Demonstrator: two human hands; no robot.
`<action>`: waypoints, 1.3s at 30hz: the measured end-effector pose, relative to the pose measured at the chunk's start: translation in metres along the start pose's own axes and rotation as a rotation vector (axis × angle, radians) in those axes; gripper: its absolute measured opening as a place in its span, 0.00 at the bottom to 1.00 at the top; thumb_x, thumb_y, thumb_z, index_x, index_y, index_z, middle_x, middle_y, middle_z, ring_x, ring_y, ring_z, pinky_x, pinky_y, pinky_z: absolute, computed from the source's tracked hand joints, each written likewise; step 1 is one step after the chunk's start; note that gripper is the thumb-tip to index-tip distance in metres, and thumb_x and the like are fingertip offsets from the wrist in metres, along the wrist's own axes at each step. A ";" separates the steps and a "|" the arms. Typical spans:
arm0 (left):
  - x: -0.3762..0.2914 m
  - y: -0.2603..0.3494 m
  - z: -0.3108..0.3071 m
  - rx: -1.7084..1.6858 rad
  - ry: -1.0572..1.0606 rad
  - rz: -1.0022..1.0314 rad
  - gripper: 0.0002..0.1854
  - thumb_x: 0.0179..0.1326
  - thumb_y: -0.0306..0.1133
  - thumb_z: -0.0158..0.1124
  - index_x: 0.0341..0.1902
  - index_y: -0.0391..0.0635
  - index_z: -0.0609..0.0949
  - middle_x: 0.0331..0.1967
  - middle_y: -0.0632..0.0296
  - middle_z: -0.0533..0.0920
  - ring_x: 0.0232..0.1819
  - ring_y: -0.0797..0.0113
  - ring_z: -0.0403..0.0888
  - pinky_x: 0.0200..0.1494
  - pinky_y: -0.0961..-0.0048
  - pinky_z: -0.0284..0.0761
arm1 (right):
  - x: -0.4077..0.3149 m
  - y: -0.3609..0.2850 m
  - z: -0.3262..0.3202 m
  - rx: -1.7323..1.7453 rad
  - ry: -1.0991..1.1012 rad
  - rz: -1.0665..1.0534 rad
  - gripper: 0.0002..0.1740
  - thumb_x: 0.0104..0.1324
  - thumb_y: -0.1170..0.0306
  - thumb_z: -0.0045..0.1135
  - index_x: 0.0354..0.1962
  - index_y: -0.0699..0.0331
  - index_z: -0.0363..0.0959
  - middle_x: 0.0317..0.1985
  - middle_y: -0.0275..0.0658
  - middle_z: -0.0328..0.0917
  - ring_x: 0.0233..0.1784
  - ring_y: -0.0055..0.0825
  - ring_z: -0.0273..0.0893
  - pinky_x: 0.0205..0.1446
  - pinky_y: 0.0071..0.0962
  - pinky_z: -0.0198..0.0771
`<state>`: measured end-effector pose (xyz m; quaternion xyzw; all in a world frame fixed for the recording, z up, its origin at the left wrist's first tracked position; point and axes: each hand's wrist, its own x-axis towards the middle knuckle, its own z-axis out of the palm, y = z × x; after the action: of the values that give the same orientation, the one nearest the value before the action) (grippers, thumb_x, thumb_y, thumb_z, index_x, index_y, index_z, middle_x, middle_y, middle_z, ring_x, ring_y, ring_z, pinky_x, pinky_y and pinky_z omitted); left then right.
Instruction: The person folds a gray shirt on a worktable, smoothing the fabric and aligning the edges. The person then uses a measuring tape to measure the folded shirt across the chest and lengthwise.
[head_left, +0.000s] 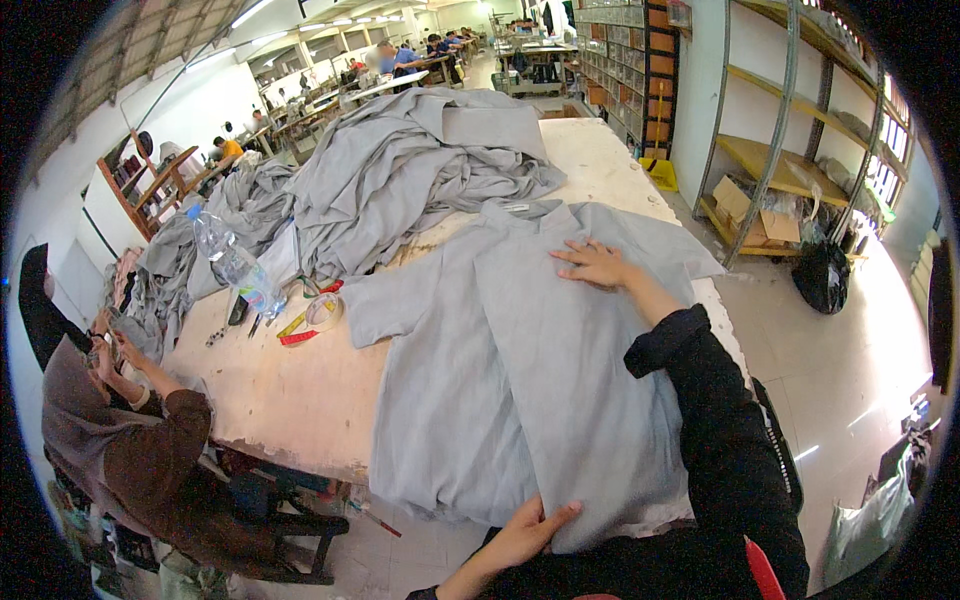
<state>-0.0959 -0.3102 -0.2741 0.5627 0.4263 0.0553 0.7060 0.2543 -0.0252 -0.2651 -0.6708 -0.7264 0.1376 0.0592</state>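
Note:
A grey short-sleeved shirt (435, 405) is spread face up on the table, collar at the far end and lower hem hanging over the near edge. My left hand (529, 534) pinches the bottom corner of its overlapping front panel, thumb on top and fingers partly hidden by cloth. Up near the chest, my right hand (596, 264) lies palm down on the same panel with its fingers spread. Below the collar, the front panel's edge runs diagonally down toward my left hand.
Heaped grey fabric (420, 150) covers the far side of the table (277, 397). Left of the shirt are a plastic bottle (236, 259), a tape roll (324, 311) and a measuring tape (296, 330). A seated person (127, 450) handles something at left. Metal shelving (780, 112) stands right.

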 end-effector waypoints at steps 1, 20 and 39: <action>-0.002 0.000 0.000 0.012 -0.066 0.017 0.25 0.70 0.49 0.58 0.52 0.35 0.79 0.44 0.58 0.82 0.43 0.70 0.78 0.48 0.71 0.73 | -0.005 0.002 -0.007 0.061 -0.010 -0.012 0.37 0.67 0.35 0.39 0.70 0.33 0.55 0.76 0.34 0.49 0.78 0.50 0.42 0.74 0.61 0.34; 0.020 -0.100 -0.003 -1.110 -0.362 0.618 0.12 0.68 0.38 0.62 0.36 0.40 0.78 0.34 0.68 0.75 0.39 0.75 0.72 0.44 0.76 0.67 | -0.195 -0.022 0.045 -0.172 0.258 0.282 0.37 0.70 0.36 0.34 0.73 0.36 0.49 0.77 0.41 0.45 0.78 0.53 0.40 0.74 0.63 0.34; -0.024 -0.069 -0.021 -0.270 0.249 0.182 0.13 0.65 0.25 0.65 0.49 0.40 0.74 0.34 0.67 0.84 0.37 0.82 0.78 0.43 0.85 0.72 | 0.084 -0.110 0.040 -0.051 0.545 -0.189 0.14 0.66 0.58 0.55 0.42 0.56 0.80 0.47 0.37 0.80 0.60 0.40 0.69 0.63 0.55 0.57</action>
<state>-0.1532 -0.3326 -0.3190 0.4880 0.4466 0.2449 0.7089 0.1300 0.0461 -0.2802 -0.6135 -0.7462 -0.0721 0.2481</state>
